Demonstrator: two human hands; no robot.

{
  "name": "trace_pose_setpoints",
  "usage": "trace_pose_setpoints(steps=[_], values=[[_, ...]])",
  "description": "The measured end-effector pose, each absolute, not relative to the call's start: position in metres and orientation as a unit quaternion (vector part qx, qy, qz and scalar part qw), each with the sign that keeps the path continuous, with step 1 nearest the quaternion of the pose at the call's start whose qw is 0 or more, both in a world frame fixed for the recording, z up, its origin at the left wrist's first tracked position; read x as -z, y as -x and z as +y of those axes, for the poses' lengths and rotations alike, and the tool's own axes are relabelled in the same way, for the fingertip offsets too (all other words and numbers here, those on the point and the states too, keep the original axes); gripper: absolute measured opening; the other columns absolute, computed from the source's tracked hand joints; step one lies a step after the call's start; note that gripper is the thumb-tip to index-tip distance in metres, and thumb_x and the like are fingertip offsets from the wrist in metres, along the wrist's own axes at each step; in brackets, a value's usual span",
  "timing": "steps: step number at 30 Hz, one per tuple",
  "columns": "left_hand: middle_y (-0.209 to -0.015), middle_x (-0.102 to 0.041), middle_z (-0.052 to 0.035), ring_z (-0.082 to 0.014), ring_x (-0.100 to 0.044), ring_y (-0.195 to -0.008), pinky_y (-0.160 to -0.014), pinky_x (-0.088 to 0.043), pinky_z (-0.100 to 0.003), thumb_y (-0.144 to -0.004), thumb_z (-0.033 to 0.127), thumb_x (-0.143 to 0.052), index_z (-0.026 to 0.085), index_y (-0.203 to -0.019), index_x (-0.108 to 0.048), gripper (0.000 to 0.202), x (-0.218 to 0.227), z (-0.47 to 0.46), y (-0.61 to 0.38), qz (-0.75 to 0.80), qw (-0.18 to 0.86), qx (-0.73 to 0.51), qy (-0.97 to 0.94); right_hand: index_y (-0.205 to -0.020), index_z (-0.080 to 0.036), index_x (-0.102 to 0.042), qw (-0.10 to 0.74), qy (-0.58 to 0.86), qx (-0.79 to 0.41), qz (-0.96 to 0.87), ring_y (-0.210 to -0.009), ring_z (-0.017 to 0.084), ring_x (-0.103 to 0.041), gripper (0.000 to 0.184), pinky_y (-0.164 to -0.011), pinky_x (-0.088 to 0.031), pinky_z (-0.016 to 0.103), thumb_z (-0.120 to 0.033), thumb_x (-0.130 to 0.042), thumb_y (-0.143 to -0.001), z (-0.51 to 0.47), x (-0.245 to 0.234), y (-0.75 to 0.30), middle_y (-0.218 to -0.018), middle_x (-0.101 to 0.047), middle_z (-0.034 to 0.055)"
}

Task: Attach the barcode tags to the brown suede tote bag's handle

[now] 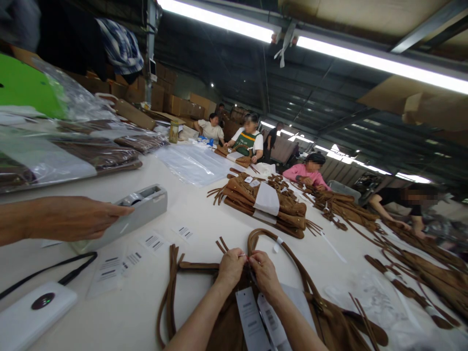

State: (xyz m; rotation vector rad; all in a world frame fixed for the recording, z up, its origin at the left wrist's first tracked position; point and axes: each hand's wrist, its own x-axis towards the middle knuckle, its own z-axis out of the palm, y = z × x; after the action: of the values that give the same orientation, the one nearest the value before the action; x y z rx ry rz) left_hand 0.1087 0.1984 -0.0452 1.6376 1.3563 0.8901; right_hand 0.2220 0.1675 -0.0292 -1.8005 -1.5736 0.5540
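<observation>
A brown suede bag (234, 317) with long straps lies on the white table in front of me. My left hand (231, 267) and my right hand (263, 273) meet at its top edge, both pinched on a thin pale cord or tag string at the bag's top. Two white barcode hang tags (256, 319) rest on the bag between my forearms. The bag's curved handle (278, 243) arches just past my right hand.
A co-worker's hand (73, 217) reaches in from the left to a grey tape dispenser (135, 209). Barcode stickers (153, 242) lie on the table (127, 302). A stack of brown bags (266, 204) sits ahead, more at right. A white device (32, 312) is near left. Several people work farther along.
</observation>
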Motion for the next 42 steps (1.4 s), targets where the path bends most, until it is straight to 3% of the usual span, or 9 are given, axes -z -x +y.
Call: trace_pose_setpoints(steps=[15,26,30,37,42], values=[[-0.067,-0.059,-0.0049,-0.0134,-0.051,-0.064,-0.059,-0.033,-0.023,-0.073,0.017,-0.046,0.014,-0.07,-0.06,0.014,0.043,0.196,-0.107,0.561,0.399,-0.307,-0.657,-0.074,-0.017,-0.057,0.347,0.687,-0.183,-0.611,-0.087,0.019,-0.05,0.02,-0.083,-0.038,0.032,-0.027,-0.039,-0.076,0.172,0.041,-0.225,-0.089,-0.056,0.0094],[-0.056,-0.052,0.0022,-0.0113,-0.047,-0.058,-0.057,-0.033,-0.022,-0.061,0.014,-0.049,0.015,-0.061,-0.057,0.008,0.05,0.198,-0.103,0.48,0.482,-0.383,-0.626,-0.082,-0.015,-0.055,0.345,0.699,-0.196,-0.595,-0.083,0.02,-0.052,0.032,-0.078,-0.039,0.031,-0.037,-0.033,-0.075,0.167,0.039,-0.227,-0.086,-0.056,0.0101],[-0.049,-0.048,0.0039,-0.0098,-0.042,-0.049,-0.049,-0.031,-0.022,-0.055,0.016,-0.049,0.015,-0.058,-0.056,0.008,0.048,0.196,-0.1,0.441,0.547,-0.403,-0.586,-0.082,-0.015,-0.054,0.341,0.704,-0.19,-0.594,-0.084,0.019,-0.051,0.03,-0.078,-0.039,0.031,-0.035,-0.032,-0.076,0.165,0.035,-0.224,-0.088,-0.056,0.0098],[-0.04,-0.046,0.0036,-0.0076,-0.036,-0.039,-0.042,-0.024,-0.022,-0.049,0.021,-0.052,0.013,-0.053,-0.053,0.009,0.043,0.189,-0.096,0.383,0.631,-0.429,-0.521,-0.09,-0.015,-0.055,0.294,0.725,-0.177,-0.597,-0.091,0.024,-0.05,0.029,-0.081,-0.037,0.036,-0.035,-0.04,-0.075,0.134,0.019,-0.232,-0.094,-0.057,0.0114],[-0.052,-0.057,-0.0011,-0.0064,-0.038,-0.039,-0.043,-0.025,-0.021,-0.047,0.02,-0.049,0.013,-0.052,-0.049,0.008,0.042,0.189,-0.094,0.347,0.663,-0.442,-0.496,-0.102,-0.013,-0.054,0.201,0.756,-0.139,-0.607,-0.101,0.029,-0.045,0.036,-0.086,-0.032,0.04,-0.033,-0.049,-0.072,0.099,0.007,-0.233,-0.104,-0.055,0.0121]])
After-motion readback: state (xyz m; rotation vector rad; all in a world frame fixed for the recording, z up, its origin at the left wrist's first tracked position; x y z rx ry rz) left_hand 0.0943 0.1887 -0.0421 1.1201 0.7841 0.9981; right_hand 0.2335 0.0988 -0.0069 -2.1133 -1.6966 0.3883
